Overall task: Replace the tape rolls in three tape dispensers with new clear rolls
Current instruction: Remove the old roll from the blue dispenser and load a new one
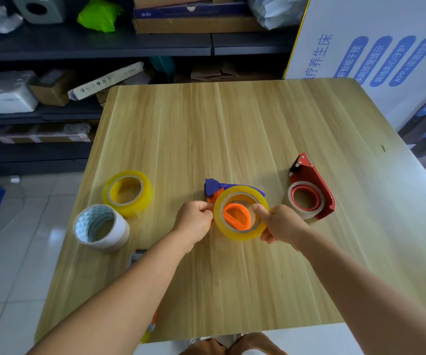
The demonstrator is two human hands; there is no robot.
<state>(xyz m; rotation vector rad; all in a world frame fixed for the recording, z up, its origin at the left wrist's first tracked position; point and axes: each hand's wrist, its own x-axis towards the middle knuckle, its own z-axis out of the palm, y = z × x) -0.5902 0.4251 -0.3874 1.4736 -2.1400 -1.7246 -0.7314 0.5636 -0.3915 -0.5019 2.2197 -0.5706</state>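
Observation:
A yellowish clear tape roll (242,233) sits around the orange hub of a purple and orange tape dispenser (213,187) at the middle of the wooden table (232,124). My left hand (195,221) pinches the roll's left edge. My right hand (281,222) grips its right side, thumb inside the core. To the right a red metal dispenser (317,180) lies flat and carries a thin, nearly used roll. A second yellowish clear roll (144,201) lies at the left.
A white roll with a patterned core (118,234) lies at the table's left edge. A grey object (136,256) and an orange-tipped one (153,321) peek out under my left forearm. Dark shelves with boxes stand behind, a white printed board at the right.

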